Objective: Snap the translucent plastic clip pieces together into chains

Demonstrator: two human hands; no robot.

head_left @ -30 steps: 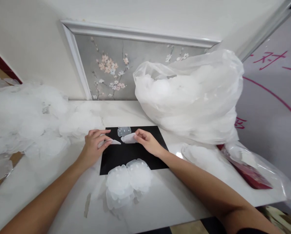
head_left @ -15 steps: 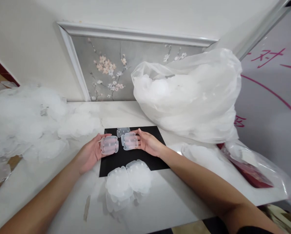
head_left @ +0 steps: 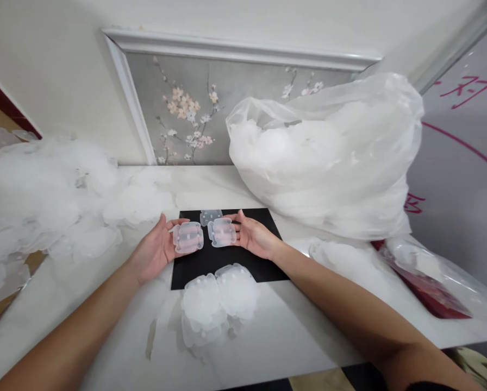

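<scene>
My left hand [head_left: 157,251] lies palm up over the left edge of a black mat [head_left: 227,260], with a small clear plastic piece [head_left: 188,237] resting on its fingers. My right hand [head_left: 255,237] is turned palm up too and carries a second clear plastic piece [head_left: 222,232]. The two pieces sit side by side, nearly touching. A third clear piece [head_left: 210,216] lies on the mat just behind them. Two stacks of the same clear pieces [head_left: 217,296] stand at the mat's near edge.
A big clear bag of white plastic pieces [head_left: 329,157] fills the back right. A loose heap of clear pieces [head_left: 51,201] covers the left of the white table [head_left: 292,331]. A flat bag over something red [head_left: 426,282] lies at the right. A flowered panel [head_left: 203,108] leans behind.
A second ago both hands pinched the pieces edge-on over the mat. They have since turned palm up, so the pieces lie flat on the fingers, and the view shifted slightly.
</scene>
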